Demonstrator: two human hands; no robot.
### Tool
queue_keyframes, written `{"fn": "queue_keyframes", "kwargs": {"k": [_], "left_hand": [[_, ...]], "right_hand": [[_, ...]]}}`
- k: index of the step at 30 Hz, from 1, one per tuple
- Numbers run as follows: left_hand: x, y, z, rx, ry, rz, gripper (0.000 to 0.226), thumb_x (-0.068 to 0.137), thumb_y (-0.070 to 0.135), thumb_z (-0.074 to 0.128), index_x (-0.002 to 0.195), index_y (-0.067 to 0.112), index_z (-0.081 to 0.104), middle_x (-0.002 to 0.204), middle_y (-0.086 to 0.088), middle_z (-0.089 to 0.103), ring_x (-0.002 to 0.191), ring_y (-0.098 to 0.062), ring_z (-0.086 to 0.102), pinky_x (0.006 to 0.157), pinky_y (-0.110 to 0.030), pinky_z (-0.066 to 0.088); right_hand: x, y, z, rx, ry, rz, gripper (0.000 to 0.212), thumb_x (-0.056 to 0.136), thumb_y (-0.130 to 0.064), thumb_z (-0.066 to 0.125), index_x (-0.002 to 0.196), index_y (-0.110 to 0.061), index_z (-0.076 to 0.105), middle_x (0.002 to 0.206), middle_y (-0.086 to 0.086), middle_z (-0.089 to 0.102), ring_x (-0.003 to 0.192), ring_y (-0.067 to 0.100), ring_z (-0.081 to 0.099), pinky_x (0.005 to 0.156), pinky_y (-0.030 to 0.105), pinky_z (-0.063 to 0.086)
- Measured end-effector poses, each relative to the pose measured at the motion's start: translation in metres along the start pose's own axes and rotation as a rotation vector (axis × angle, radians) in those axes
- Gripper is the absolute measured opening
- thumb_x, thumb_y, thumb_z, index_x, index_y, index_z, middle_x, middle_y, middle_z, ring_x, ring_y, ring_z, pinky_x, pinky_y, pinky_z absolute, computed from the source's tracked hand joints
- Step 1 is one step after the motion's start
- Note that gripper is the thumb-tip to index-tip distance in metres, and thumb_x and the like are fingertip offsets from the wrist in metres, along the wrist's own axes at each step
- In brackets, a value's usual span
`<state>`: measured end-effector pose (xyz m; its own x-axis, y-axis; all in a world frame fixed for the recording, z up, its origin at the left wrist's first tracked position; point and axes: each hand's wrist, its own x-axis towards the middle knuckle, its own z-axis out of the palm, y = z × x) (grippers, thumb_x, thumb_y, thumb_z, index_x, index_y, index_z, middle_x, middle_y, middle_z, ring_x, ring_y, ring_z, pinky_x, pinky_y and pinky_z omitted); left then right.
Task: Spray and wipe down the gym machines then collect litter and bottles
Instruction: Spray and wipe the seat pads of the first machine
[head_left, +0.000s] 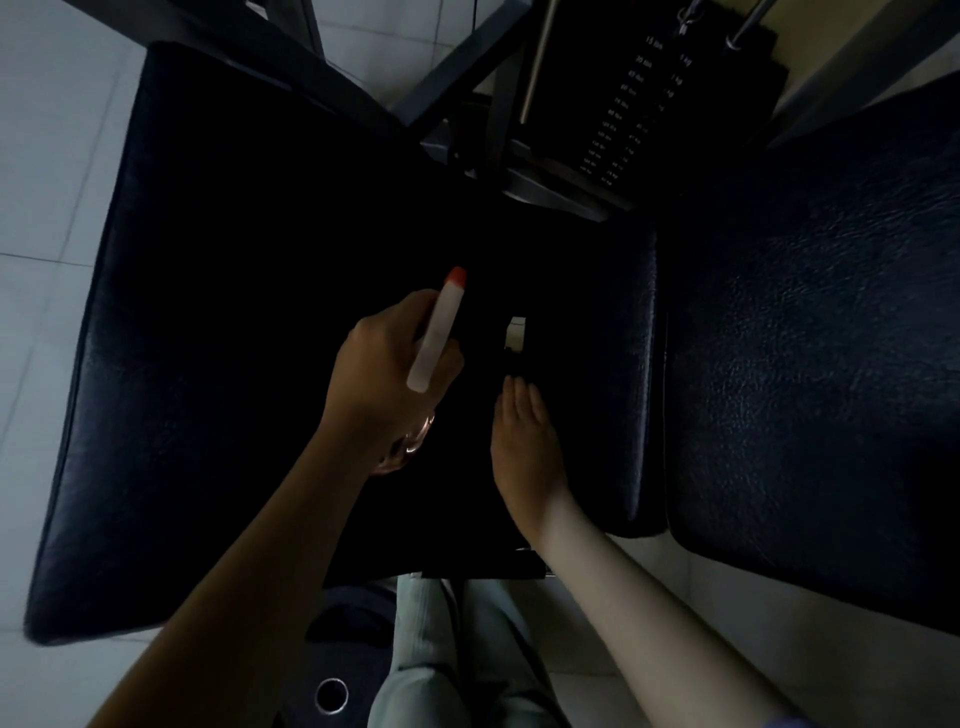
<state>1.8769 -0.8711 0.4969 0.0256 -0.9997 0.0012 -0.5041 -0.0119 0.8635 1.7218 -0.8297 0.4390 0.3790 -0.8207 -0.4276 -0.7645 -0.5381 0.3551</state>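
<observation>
Over big black padded seat (208, 322), mid-frame: clear spray bottle w/ white head + orange nozzle tip (435, 332), nozzle pointing fwd, away from person. L hand (382, 371) wrapped round bottle neck, firm grasp. R hand (522, 436) just beside it, fingers straight, palm down on dark surface, relaxed; too dark to tell what's under it. Second black pad (831, 338) to right. Weight stack w/ white numbers (639, 104) up top. Pale tiled floor (47, 182) at left.
</observation>
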Motion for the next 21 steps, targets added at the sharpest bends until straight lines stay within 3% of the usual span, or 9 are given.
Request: {"fn": "queue_keyframes", "kwargs": {"k": [5, 9, 12, 16, 21], "left_hand": [[-0.002, -0.002, 0.0, -0.037, 0.007, 0.005, 0.031, 0.081, 0.037, 0.052, 0.097, 0.012, 0.06, 0.072, -0.008, 0.063, 0.06, -0.029, 0.063, 0.05, -0.048, 0.05], [-0.004, 0.001, 0.001, -0.039, 0.012, 0.013, 0.023, 0.08, 0.036, 0.052, 0.096, 0.021, 0.058, 0.07, -0.004, 0.062, 0.058, -0.026, 0.063, 0.049, -0.047, 0.05], [-0.003, 0.001, 0.003, -0.048, 0.016, 0.014, 0.034, 0.081, 0.038, 0.053, 0.106, 0.016, 0.061, 0.076, -0.007, 0.065, 0.063, -0.027, 0.065, 0.053, -0.049, 0.052], [-0.003, -0.007, 0.002, -0.058, 0.011, 0.036, 0.035, 0.085, 0.036, 0.053, 0.108, 0.011, 0.061, 0.078, -0.009, 0.065, 0.062, -0.03, 0.063, 0.052, -0.05, 0.051], [-0.001, -0.004, 0.002, -0.047, 0.016, 0.038, 0.034, 0.084, 0.034, 0.053, 0.106, 0.008, 0.061, 0.076, -0.008, 0.064, 0.061, -0.028, 0.064, 0.051, -0.05, 0.051]], "right_hand": [[-0.021, 0.002, 0.008, -0.038, -0.07, -0.044, 0.054, 0.103, -0.026, 0.021, 0.147, 0.004, 0.008, 0.155, 0.023, 0.008, 0.144, 0.036, 0.009, 0.116, 0.045, 0.005], [-0.012, -0.015, 0.005, -0.122, -0.046, 0.034, 0.053, 0.098, -0.032, 0.033, 0.144, -0.004, 0.033, 0.149, 0.018, 0.033, 0.139, 0.032, 0.029, 0.115, 0.044, 0.018], [-0.027, -0.014, 0.016, -0.115, 0.024, -0.031, 0.054, 0.097, -0.036, 0.035, 0.143, -0.007, 0.038, 0.147, 0.016, 0.039, 0.138, 0.031, 0.032, 0.114, 0.044, 0.019], [-0.053, -0.01, 0.027, -0.206, 0.027, -0.224, 0.057, 0.101, -0.033, 0.029, 0.146, 0.001, 0.025, 0.151, 0.023, 0.025, 0.141, 0.036, 0.021, 0.115, 0.045, 0.011], [-0.043, -0.013, 0.01, -0.117, -0.071, -0.143, 0.058, 0.092, -0.046, 0.043, 0.138, -0.011, 0.047, 0.143, 0.015, 0.044, 0.134, 0.031, 0.038, 0.114, 0.044, 0.022]]}}
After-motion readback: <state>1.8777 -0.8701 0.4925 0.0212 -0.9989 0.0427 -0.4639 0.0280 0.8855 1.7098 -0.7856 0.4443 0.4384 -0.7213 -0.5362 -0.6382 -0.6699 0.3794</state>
